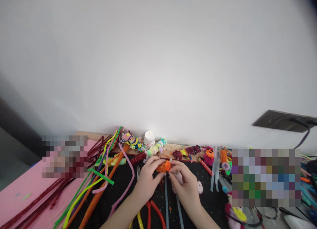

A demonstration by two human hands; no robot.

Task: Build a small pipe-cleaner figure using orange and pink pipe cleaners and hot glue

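Observation:
My left hand (150, 177) and my right hand (183, 182) meet over the black work surface (198, 209). Both have their fingertips closed on a small bright-orange pipe-cleaner piece (167, 166). Its longer, duller orange part lies toward my left fingers; the exact shape is partly hidden by them. A pale pink fuzzy thing (199, 187) shows behind my right hand. Below and between my forearms lie a red-handled tool (158, 212), a yellow-handled tool (140, 219) and two translucent glue sticks (166, 202).
Long pipe cleaners (89, 209) in several colours spread at the left, partly over a pink surface (15, 202). An upturned paper cup (149, 139) and fuzzy figures (132, 140) line the wall. More glue sticks (215, 172) and a wall socket (279, 121) are at right.

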